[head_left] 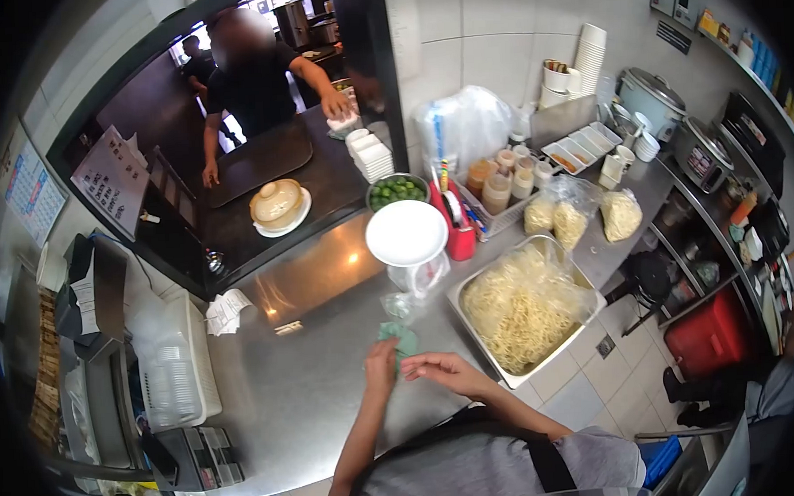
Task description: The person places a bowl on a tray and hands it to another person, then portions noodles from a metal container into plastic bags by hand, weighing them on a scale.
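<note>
A crumpled green cloth [400,337] lies on the steel counter in front of me. My left hand [381,359] is closed at its near edge, fingers curled onto the fabric. Just to the right, my right hand [442,370] is stretched out with its fingers extended and a gap below the thumb; nothing shows in it. Beyond the cloth sits a small clear plastic piece [398,307], and past that a round white plate [405,233] stands raised above the counter. To the right of my hands is a metal tray of noodles [525,331], partly covered by a clear plastic bag.
Across the pass window, a person [257,86] reaches toward stacked white dishes, near a lidded clay pot [277,204]. Green limes or peppers fill a bowl [398,191]. Sauce bottles [498,189] and bagged noodles [622,216] stand right; a white basket [205,363] is left.
</note>
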A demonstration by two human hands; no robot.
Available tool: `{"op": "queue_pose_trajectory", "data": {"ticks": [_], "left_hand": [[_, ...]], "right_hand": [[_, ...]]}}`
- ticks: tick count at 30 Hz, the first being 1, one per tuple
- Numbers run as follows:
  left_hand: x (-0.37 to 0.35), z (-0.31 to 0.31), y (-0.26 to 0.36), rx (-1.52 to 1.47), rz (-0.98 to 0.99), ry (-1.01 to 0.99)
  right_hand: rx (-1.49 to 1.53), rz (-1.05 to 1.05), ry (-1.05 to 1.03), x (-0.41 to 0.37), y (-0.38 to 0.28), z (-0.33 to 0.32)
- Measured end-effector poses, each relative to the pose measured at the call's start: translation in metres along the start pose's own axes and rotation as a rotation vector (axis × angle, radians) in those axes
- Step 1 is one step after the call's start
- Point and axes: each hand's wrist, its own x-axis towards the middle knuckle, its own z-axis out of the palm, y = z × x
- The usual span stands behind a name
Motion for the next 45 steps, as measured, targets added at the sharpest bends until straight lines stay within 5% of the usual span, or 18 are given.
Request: {"op": "queue_pose_trajectory", "data": {"ticks": [7,14,17,22,24,32,33,34,35,36,40,45], "left_hand": [[-0.003,0.026,0.040,0.178,-0.137,0.214],[0.007,0.064,0.027,0.370,-0.406,0.426],[0.007,0.081,0.042,0.432,-0.504,0.498],[0.004,0.094,0.062,0.572,-0.493,0.591],[0.005,0.096,0.070,0.583,-0.491,0.623],[0.005,0.096,0.072,0.560,-0.556,0.647],[0.005,0.096,0.072,0.560,-0.548,0.656],[0.005,0.097,0.072,0.560,-0.539,0.672],[0.005,0.096,0.073,0.562,-0.562,0.663],[0.005,0.095,0.074,0.563,-0.581,0.652],[0.008,0.092,0.077,0.563,-0.614,0.641],[0.008,0.089,0.075,0.530,-0.609,0.665]], "right_hand": [[-0.015,-0.020,0.256,-0.048,-0.043,-0.062],[-0.284,-0.129,0.181,-0.083,-0.102,-0.162],[-0.765,-0.331,0.132,-0.072,-0.147,-0.204],[-1.226,-0.802,0.043,0.026,-0.227,-0.253],[-1.206,-0.755,0.026,0.079,-0.266,-0.265],[-1.666,-1.044,0.435,0.347,-0.421,-0.342],[-1.752,-1.432,0.434,0.419,-0.451,-0.401],[-1.840,-1.256,0.537,0.438,-0.477,-0.412],[-1.820,-1.484,0.485,0.466,-0.507,-0.434],[-1.800,-1.427,0.548,0.475,-0.527,-0.441],[-1.296,-0.805,0.448,0.451,-0.518,-0.387],[-1.050,-1.091,0.575,0.447,-0.437,-0.354]]}}
